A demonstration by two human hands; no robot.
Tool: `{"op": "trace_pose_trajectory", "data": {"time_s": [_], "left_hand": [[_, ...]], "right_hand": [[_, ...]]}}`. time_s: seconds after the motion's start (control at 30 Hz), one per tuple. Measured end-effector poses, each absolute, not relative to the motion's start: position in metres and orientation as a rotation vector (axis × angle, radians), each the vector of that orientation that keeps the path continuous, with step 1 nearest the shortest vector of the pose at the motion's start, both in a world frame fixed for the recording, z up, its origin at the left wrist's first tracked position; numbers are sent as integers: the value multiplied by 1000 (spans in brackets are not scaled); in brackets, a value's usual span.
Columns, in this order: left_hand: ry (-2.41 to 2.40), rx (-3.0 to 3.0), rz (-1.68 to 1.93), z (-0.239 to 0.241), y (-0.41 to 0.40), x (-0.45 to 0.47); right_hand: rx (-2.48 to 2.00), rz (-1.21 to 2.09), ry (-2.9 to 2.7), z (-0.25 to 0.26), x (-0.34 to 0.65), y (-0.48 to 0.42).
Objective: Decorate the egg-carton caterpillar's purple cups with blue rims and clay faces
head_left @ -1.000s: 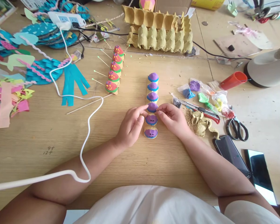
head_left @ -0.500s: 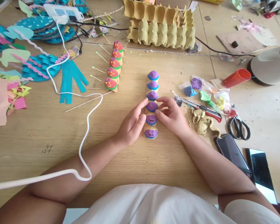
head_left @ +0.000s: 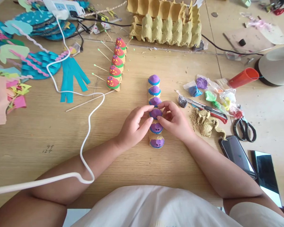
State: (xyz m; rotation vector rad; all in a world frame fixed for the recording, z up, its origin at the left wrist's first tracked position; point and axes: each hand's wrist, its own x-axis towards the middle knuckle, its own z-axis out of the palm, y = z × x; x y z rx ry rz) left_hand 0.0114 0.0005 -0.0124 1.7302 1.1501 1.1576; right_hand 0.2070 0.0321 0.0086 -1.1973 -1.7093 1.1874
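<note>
A strip of egg carton cups [head_left: 154, 91] lies upright on the table in front of me, each cup topped with purple clay above a blue band. Small dark dots mark the two cups nearest my body. My left hand [head_left: 133, 126] has its index finger and thumb against the left side of a middle cup. From the right, my right hand [head_left: 176, 122] touches that same cup with thumb and fingertips, its other fingers curled. Farther off to the left stands a second carton strip [head_left: 115, 71] in red and green clay, with smiling faces and green-tipped sticks.
Bagged coloured clay [head_left: 194, 90], a utility knife [head_left: 210, 111], carton scraps [head_left: 205, 124], black-handled scissors [head_left: 245, 129] and two phones [head_left: 238, 154] lie at right. A white cable [head_left: 88, 135] crosses my left forearm. Egg cartons [head_left: 165, 30] stand at the back.
The purple strip has shifted slightly toward me, its near end swinging a little right. Both hands have moved slightly with it, staying at the middle cup. The view has shifted slightly.
</note>
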Motion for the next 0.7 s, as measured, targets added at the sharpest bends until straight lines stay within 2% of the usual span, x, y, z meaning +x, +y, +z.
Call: {"op": "trace_pose_trajectory", "data": {"time_s": [0.7], "left_hand": [[1204,1665,1233,-16,8,20]], "right_hand": [[-1258,1083,-1722,8,197,29]]}}
